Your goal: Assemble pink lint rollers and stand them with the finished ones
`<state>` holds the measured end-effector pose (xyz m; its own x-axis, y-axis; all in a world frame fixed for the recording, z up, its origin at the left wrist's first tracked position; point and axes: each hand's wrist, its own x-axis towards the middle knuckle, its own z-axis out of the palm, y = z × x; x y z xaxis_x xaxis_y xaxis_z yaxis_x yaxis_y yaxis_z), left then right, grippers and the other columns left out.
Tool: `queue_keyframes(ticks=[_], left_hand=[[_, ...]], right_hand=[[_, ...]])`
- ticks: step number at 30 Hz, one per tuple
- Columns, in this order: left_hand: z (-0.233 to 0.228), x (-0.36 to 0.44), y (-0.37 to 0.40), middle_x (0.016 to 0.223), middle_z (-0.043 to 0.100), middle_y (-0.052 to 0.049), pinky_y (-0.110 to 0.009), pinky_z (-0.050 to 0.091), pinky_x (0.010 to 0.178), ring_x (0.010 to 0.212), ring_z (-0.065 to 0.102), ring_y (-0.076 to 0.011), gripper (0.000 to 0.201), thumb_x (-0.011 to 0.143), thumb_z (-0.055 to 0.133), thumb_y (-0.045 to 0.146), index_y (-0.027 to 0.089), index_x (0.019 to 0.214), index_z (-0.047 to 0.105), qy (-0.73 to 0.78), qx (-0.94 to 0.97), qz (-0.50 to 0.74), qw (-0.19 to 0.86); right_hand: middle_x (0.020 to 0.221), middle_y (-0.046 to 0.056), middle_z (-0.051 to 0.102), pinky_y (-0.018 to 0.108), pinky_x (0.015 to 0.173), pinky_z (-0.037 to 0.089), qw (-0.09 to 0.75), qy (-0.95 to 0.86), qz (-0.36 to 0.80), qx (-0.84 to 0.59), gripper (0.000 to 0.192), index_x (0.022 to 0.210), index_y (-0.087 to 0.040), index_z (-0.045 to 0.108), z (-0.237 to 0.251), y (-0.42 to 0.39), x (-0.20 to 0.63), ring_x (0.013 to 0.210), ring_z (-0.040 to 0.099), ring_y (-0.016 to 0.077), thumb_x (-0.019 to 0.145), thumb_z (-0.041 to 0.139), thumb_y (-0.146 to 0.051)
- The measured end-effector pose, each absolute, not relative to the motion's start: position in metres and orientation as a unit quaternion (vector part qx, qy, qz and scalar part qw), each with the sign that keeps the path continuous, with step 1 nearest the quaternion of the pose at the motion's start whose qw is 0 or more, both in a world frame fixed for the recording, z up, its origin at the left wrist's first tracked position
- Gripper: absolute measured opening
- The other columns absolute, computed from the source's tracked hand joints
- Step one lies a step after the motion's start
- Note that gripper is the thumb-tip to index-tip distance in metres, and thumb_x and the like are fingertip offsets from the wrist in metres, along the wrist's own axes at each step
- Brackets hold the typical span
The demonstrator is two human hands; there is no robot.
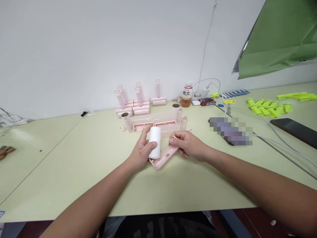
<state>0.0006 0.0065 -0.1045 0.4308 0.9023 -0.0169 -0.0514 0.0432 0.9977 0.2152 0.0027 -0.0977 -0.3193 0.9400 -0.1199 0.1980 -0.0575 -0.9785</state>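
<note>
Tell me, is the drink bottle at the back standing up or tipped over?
Standing up: the bottle has its white cap on top.

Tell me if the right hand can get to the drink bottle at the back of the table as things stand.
Probably yes. The right hand is busy holding the pink holder, so it would need to let go first. Between it and the drink bottle lie only low pink parts and bare table, nothing tall.

The left hand (142, 150) grips a white roll (155, 142) over a pink frame (164, 158), which the right hand (188, 144) pinches on the pale green table (74, 158).
</note>
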Motion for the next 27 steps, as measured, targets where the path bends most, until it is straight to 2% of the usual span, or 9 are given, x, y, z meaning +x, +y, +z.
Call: queue_keyframes(ticks=[3, 8, 12, 17, 27], left_hand=[[-0.1099, 0.0001, 0.0082, 0.073, 0.054, 0.003, -0.023, 0.040, 0.051, 0.060, 0.055, -0.0151, 0.081, 0.083, 0.061, 0.039, 0.031, 0.152, 0.020, 0.355, 0.577, 0.382, 0.629], [-0.1130, 0.0006, 0.0071, 0.076, 0.053, 0.003, -0.022, 0.040, 0.052, 0.057, 0.052, -0.0124, 0.081, 0.082, 0.064, 0.044, 0.028, 0.151, 0.023, 0.341, 0.577, 0.368, 0.644], [-0.1116, 0.0027, 0.0025, 0.080, 0.057, 0.001, -0.022, 0.041, 0.054, 0.059, 0.054, -0.0123, 0.083, 0.083, 0.066, 0.048, 0.026, 0.150, 0.022, 0.323, 0.576, 0.363, 0.658], [-0.1134, 0.0010, 0.0017, 0.074, 0.058, 0.003, -0.021, 0.040, 0.053, 0.054, 0.052, -0.0113, 0.088, 0.084, 0.066, 0.052, 0.027, 0.152, 0.017, 0.290, 0.576, 0.341, 0.685], [-0.1116, 0.0001, -0.0002, 0.088, 0.062, -0.002, -0.024, 0.045, 0.056, 0.062, 0.058, -0.0139, 0.085, 0.084, 0.066, 0.051, 0.027, 0.151, 0.020, 0.264, 0.579, 0.319, 0.702]], right_hand=[[0.046, -0.008, 0.043, 0.019, 0.033, 0.024, 0.351, -0.563, 0.591, -0.459, 0.040, 0.072, -0.020, 0.053, -0.1005, 0.0053, 0.2167, 0.035, 0.034, 0.0065, 0.081, 0.066, -0.056], [0.044, -0.009, 0.041, 0.017, 0.030, 0.023, 0.349, -0.519, 0.638, -0.448, 0.045, 0.075, -0.018, 0.057, -0.1016, 0.0065, 0.2166, 0.034, 0.029, 0.0048, 0.077, 0.069, -0.061], [0.045, -0.008, 0.043, 0.016, 0.029, 0.024, 0.338, -0.507, 0.657, -0.443, 0.046, 0.073, -0.017, 0.057, -0.1012, 0.0065, 0.2161, 0.035, 0.029, 0.0045, 0.075, 0.072, -0.061], [0.044, -0.008, 0.042, 0.015, 0.028, 0.023, 0.332, -0.496, 0.672, -0.439, 0.046, 0.071, -0.017, 0.057, -0.1001, 0.0055, 0.2159, 0.033, 0.029, 0.0042, 0.077, 0.071, -0.061], [0.048, -0.006, 0.049, 0.014, 0.027, 0.024, 0.329, -0.480, 0.693, -0.426, 0.051, 0.072, -0.016, 0.058, -0.0971, 0.0012, 0.2117, 0.034, 0.032, 0.0036, 0.073, 0.073, -0.064]])
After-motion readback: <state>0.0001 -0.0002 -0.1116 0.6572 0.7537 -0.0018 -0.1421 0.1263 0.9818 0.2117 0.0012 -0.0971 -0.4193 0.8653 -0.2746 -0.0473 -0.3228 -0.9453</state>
